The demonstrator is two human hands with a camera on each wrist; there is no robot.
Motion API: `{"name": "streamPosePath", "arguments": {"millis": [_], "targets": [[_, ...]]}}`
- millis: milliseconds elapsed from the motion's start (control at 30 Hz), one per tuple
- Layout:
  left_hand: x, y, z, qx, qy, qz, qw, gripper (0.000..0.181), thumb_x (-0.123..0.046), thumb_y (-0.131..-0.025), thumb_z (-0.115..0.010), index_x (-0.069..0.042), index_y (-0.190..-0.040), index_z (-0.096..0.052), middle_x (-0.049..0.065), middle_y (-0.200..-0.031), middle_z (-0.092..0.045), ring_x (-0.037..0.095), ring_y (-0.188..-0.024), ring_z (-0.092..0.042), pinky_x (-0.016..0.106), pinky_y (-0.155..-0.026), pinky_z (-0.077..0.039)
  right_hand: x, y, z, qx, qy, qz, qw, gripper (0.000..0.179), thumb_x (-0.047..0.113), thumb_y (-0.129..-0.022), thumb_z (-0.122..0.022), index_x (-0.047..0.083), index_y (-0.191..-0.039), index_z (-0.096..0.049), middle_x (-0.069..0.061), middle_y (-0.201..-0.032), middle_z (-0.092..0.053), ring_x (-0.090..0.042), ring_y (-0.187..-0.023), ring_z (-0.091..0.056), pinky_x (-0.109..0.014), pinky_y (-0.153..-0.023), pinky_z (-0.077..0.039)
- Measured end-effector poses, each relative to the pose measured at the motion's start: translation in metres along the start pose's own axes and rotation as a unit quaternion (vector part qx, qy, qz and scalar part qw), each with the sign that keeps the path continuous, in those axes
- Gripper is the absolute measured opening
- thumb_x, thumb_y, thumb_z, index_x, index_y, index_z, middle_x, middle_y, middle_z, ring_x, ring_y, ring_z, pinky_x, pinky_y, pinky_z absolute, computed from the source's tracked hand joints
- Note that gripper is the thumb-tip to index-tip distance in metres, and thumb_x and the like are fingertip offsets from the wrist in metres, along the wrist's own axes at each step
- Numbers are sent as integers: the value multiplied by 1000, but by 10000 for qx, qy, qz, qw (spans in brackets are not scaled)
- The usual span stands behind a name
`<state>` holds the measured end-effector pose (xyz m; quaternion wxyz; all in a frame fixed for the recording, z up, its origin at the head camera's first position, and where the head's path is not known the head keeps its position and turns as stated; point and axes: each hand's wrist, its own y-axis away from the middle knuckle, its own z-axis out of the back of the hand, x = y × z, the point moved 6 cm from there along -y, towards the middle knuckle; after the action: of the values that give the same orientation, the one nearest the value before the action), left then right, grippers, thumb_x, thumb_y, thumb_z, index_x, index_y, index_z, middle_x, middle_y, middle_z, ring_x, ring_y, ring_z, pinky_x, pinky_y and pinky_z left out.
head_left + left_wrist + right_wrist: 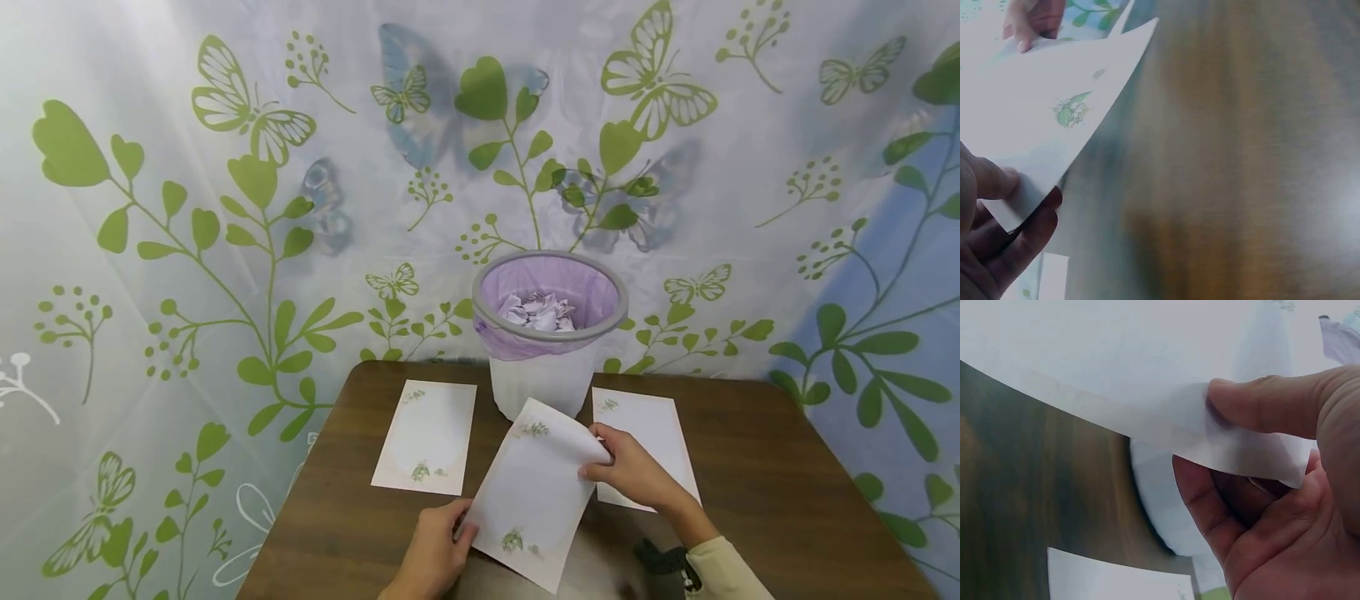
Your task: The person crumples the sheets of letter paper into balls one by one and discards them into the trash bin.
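Both hands hold one sheet of stationery paper (pixel 534 492), white with a pale pink border and small green plant prints, raised at a tilt over the table. My left hand (pixel 435 546) pinches its lower left edge, thumb on top and fingers beneath, as the left wrist view shows. Near the upper right corner, my right hand (pixel 633 467) pinches the sheet between thumb (pixel 1260 403) and fingers, and the paper bends slightly there. A second sheet (pixel 429 433) lies flat to the left. Another sheet (pixel 648 433) lies to the right, partly covered by the right hand.
Behind the held sheet stands a white wastebasket (pixel 540 379) with a grey rim and purple liner, holding crumpled paper (pixel 538 312). The brown wooden table (pixel 330 500) backs onto a curtain (pixel 337 208) printed with leaves and butterflies. A dark object (pixel 660 557) sits by the right wrist.
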<state>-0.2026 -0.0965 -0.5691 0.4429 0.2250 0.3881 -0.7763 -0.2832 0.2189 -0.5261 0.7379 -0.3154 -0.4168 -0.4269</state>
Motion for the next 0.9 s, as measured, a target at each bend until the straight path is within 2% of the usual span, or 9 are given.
{"name": "streamPosePath", "arguments": {"millis": [133, 267, 400, 533, 767, 900], "targets": [[1, -8, 12, -190, 202, 169, 9995, 13, 3, -94, -80, -6, -102, -78, -2, -85, -78, -3, -73, -64, 14, -61, -54, 2, -2, 9, -203, -75, 3, 9998, 22, 6, -97, -80, 3, -113, -66, -12, -102, -77, -11, -85, -70, -28, -74, -60], [5, -15, 25, -326, 346, 544, 9974, 9, -2, -95, -82, -10, -97, -79, -5, -81, -76, -4, -70, -60, 17, -60, -55, 5, -1, 21, -610, -304, -29, 9977, 16, 6, -99, -79, 1, -112, -70, -14, -101, -78, -16, -82, -73, -29, -75, -63], [8, -24, 37, -399, 732, 1015, 9913, 4, -7, -96, -83, -10, -94, -81, -3, -82, -78, -1, -70, -62, 20, -61, -56, 8, 1, 31, -1010, -283, -72, 9945, 15, 8, -101, -79, 0, -113, -74, -12, -98, -80, -18, -79, -74, -28, -74, -63], [10, -33, 46, -606, 1016, 1276, 9847, 4, -10, -96, -85, -8, -93, -83, 0, -85, -80, 1, -71, -65, 21, -61, -57, 8, 4, 38, -1318, -58, -92, 9912, 15, 10, -102, -77, 1, -114, -77, -9, -92, -80, -16, -75, -72, -27, -72, -60], [9, -46, 52, -1000, 1393, 1316, 9764, 8, -10, -97, -84, -10, -89, -82, 3, -82, -80, 4, -67, -67, 20, -58, -55, 13, 6, 43, -1825, -34, -225, 9829, 22, 18, -109, -70, -1, -115, -79, -8, -88, -78, -17, -77, -71, -27, -72, -58], [7, -50, 49, -966, 1670, 1208, 9737, 7, -9, -98, -82, -8, -91, -82, 7, -85, -81, 6, -70, -70, 20, -60, -58, 20, 9, 40, -1906, -87, -236, 9814, 22, 19, -109, -71, 0, -116, -80, -8, -88, -78, -18, -77, -71, -28, -71, -56]]}}
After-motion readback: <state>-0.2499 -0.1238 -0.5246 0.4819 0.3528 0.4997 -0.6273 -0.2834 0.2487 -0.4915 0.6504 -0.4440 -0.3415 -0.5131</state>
